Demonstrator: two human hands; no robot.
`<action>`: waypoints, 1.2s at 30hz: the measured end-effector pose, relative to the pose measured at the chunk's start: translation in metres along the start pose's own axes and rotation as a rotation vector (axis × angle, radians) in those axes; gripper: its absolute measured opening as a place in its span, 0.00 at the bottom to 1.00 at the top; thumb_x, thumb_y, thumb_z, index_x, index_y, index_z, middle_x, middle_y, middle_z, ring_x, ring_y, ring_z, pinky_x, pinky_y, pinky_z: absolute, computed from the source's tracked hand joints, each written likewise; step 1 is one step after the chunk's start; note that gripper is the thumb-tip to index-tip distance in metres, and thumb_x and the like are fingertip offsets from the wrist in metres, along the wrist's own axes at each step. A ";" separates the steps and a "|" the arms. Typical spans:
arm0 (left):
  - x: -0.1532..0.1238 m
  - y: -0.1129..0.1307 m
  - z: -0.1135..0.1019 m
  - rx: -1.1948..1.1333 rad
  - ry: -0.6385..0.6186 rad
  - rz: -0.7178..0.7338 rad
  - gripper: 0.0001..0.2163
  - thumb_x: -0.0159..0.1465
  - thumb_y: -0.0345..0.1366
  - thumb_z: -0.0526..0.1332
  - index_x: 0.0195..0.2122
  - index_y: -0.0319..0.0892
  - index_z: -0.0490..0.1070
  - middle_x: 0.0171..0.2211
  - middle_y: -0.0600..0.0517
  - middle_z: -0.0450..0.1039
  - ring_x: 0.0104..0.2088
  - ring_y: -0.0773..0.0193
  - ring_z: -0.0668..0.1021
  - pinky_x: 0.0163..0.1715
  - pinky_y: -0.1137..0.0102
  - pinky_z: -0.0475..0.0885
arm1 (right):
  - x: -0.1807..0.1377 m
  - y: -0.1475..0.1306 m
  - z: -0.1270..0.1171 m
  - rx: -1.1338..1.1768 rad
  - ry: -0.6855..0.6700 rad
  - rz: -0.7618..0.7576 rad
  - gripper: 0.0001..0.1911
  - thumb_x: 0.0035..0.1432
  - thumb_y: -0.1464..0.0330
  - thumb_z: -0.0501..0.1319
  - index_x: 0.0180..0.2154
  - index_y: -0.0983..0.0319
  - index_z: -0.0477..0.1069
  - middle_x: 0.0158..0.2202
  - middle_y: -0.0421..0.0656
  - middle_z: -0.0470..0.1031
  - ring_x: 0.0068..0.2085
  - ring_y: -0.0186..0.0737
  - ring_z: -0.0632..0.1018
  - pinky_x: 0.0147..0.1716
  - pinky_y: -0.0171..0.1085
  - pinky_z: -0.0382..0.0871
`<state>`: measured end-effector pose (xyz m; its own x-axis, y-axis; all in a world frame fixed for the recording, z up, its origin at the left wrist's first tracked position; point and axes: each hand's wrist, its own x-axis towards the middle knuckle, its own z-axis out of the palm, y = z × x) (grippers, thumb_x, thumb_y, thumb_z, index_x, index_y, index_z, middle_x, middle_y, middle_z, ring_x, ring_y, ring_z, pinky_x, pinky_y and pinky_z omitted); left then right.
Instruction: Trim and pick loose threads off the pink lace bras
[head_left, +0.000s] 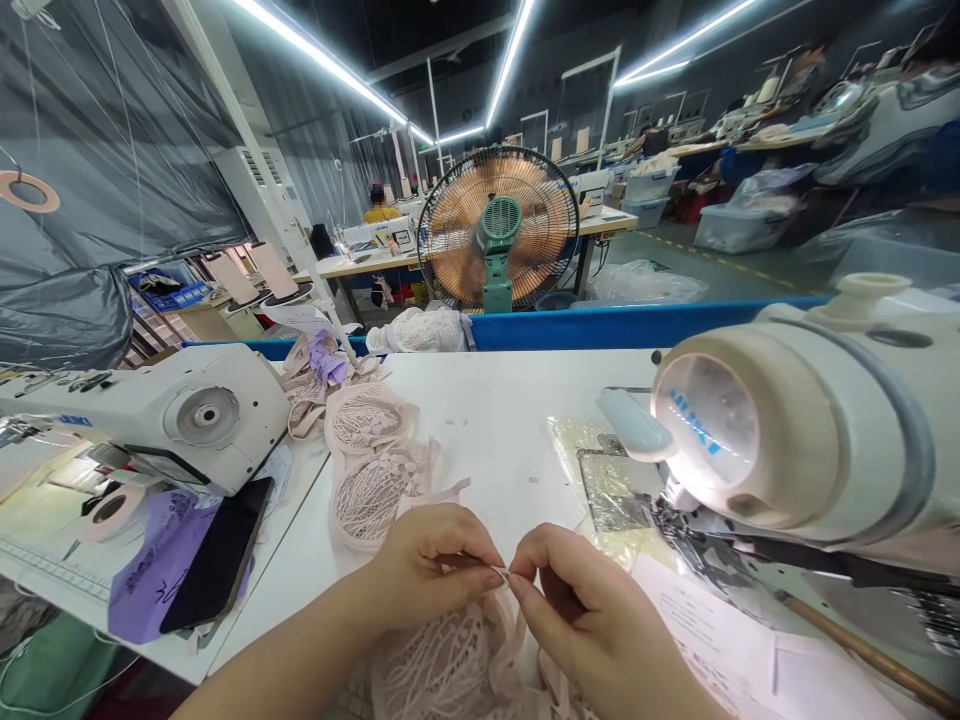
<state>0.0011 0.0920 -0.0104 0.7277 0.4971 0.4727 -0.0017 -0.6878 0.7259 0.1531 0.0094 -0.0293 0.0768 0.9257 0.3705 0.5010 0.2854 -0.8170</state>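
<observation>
My left hand [442, 562] and my right hand [581, 600] meet over the front of the white table, thumb and forefinger pinched on each. Between their fingertips is a thin pale strip [504, 572], mostly hidden by the fingers. Below them lies a pale pink lace bra [442, 665] with loose straps; whether the strip belongs to it I cannot tell. Beyond my left hand, another pale pink lace bra [371, 490] rests on the table, cups up. A paper sheet [705, 620] with print lies to the right of my right hand.
A white sewing machine [225, 410] stands at left, near a black phone [221, 555] on purple paper [142, 575]. Another machine [795, 420] fills the right side. Behind the table are a blue edge [570, 325] and a large fan [499, 230]. A person [381, 208] sits farther back.
</observation>
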 end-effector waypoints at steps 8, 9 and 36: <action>0.000 0.000 0.001 0.014 0.001 0.074 0.02 0.55 0.28 0.59 0.27 0.37 0.70 0.23 0.48 0.72 0.24 0.67 0.73 0.23 0.74 0.68 | 0.000 0.001 0.001 -0.010 -0.010 -0.029 0.07 0.54 0.71 0.51 0.25 0.59 0.63 0.19 0.34 0.57 0.19 0.31 0.60 0.17 0.30 0.54; 0.000 -0.001 0.001 0.011 0.003 0.076 0.02 0.55 0.27 0.59 0.27 0.37 0.69 0.23 0.48 0.72 0.24 0.67 0.73 0.23 0.74 0.68 | 0.000 0.001 0.001 -0.011 -0.011 -0.031 0.07 0.54 0.71 0.51 0.25 0.59 0.63 0.19 0.34 0.56 0.19 0.31 0.60 0.18 0.30 0.55; -0.001 0.005 0.003 -0.072 -0.026 -0.096 0.02 0.54 0.26 0.59 0.26 0.36 0.71 0.23 0.47 0.71 0.25 0.67 0.72 0.24 0.74 0.66 | -0.002 0.000 0.003 -0.022 -0.012 -0.003 0.06 0.52 0.71 0.50 0.25 0.59 0.62 0.19 0.33 0.52 0.19 0.31 0.59 0.18 0.31 0.53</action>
<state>0.0023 0.0866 -0.0086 0.7447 0.5440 0.3866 0.0200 -0.5973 0.8018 0.1507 0.0084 -0.0308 0.0645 0.9277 0.3678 0.5202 0.2832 -0.8057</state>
